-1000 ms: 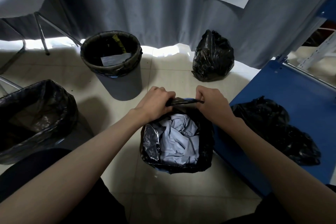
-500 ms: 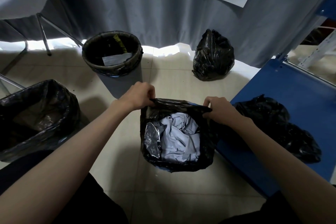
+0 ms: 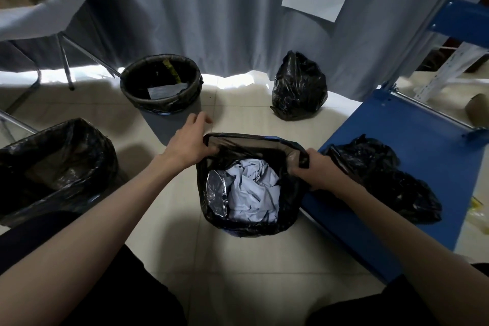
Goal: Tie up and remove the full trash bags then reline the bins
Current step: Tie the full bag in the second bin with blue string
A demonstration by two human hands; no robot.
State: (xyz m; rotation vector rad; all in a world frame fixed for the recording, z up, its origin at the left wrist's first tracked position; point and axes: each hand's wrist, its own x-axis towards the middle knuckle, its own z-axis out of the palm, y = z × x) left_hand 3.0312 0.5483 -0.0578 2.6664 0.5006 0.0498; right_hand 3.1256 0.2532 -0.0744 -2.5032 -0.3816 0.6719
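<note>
Pale floor tiles (image 3: 232, 267) fill the lower frame, with a grey curtain (image 3: 211, 8) across the top. At centre stands the full bag (image 3: 238, 225), its mouth open over crumpled white paper (image 3: 251, 193). Left hand (image 3: 189, 144) holds the bag's left rim, thumb tucked under the edge, fingers loose. Right hand (image 3: 316, 173) pinches the right rim in a tight grip. A lined round bin (image 3: 161, 87) stands upper centre-left, a tied bag (image 3: 299, 87) upper centre-right, another lined bin (image 3: 55, 167) at left.

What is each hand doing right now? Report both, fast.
Left hand: grips the bag rim, other fingers loose.
Right hand: pinches the same rim.
</note>
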